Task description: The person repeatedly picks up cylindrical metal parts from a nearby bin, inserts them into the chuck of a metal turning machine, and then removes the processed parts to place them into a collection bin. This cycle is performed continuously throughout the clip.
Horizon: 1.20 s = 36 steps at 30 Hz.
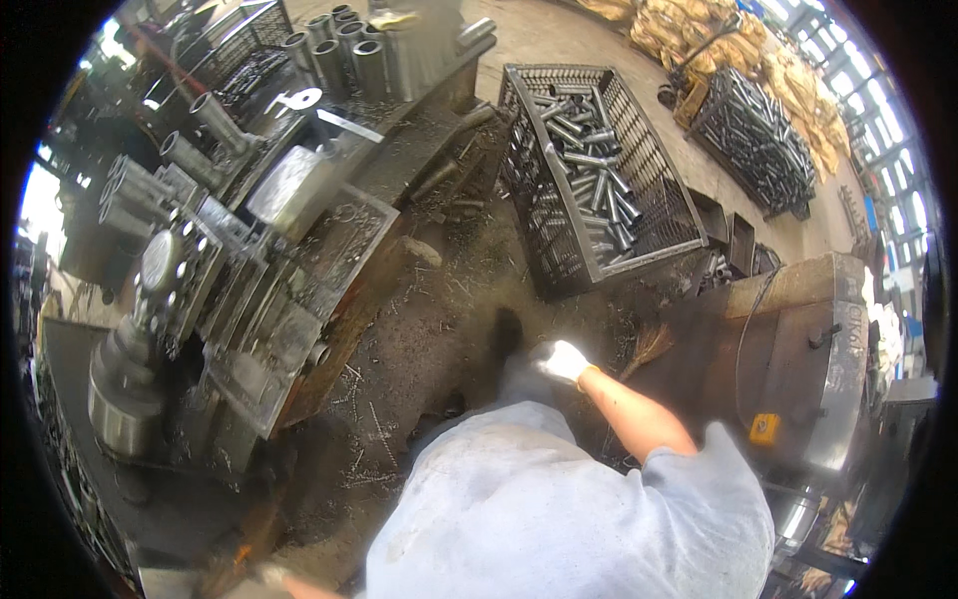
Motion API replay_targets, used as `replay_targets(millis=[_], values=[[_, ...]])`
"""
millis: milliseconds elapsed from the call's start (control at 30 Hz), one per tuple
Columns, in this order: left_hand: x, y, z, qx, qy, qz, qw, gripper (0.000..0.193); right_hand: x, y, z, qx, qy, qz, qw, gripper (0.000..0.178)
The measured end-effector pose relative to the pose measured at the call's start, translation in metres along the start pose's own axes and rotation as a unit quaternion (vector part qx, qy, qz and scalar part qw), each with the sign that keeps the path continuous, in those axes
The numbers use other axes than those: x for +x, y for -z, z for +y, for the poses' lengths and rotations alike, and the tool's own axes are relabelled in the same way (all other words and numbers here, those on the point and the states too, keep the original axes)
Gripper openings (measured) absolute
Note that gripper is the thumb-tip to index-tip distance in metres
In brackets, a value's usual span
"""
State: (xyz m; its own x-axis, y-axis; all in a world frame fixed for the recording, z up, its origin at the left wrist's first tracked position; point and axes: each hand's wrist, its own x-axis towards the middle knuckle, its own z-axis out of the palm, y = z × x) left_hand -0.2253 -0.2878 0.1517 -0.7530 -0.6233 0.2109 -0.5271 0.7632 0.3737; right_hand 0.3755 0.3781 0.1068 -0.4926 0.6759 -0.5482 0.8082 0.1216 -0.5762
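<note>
My right hand [561,361], in a white glove, hangs over the floor in front of my body, its fingers curled in. Nothing shows in it, and it is nearest to the metal mesh basket [591,270] of steel tubes [599,160]. Low at the left edge of the view, my left hand [269,576] is small, dim and blurred, so its fingers cannot be made out. Beside that hand is a small orange spot [242,554] on a dark machine part. To the left stands a machine with a round steel spindle [128,399] and a flat metal plate [364,235].
Upright steel tubes [369,70] stand on the machine bench at the back left. Metal shavings [374,424] litter the floor. On the right is a large metal cabinet [798,339] with a yellow box [764,429]. Another basket [755,140] of metal parts lies beyond.
</note>
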Motion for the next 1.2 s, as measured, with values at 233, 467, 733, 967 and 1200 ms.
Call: replay_targets(millis=[233, 467, 733, 967, 1200], values=[[-0.285, -0.065, 0.085, 0.029, -0.282, -0.221, 0.933, 0.057, 0.061, 0.108, 0.056, 0.029, -0.003, 0.071, 0.997, 0.041], [-0.694, -0.057, 0.344, 0.027, -0.586, -0.527, 0.615, 0.048, 0.208, 0.284, 0.258, 0.381, -0.165, 0.273, 0.868, 0.051], [-1.125, -0.095, 0.584, -0.149, -0.863, -0.436, 0.208, 0.05, 0.352, 0.291, 0.546, 0.748, -0.193, 0.378, 0.51, 0.061], [-1.159, -0.111, 0.586, -0.103, -0.897, -0.39, 0.18, 0.036, 0.433, 0.266, 0.65, 0.806, -0.176, 0.362, 0.434, 0.044], [-1.154, -0.11, 0.582, -0.077, -0.896, -0.389, 0.2, 0.048, 0.449, 0.264, 0.628, 0.772, -0.186, 0.449, 0.409, 0.037]])
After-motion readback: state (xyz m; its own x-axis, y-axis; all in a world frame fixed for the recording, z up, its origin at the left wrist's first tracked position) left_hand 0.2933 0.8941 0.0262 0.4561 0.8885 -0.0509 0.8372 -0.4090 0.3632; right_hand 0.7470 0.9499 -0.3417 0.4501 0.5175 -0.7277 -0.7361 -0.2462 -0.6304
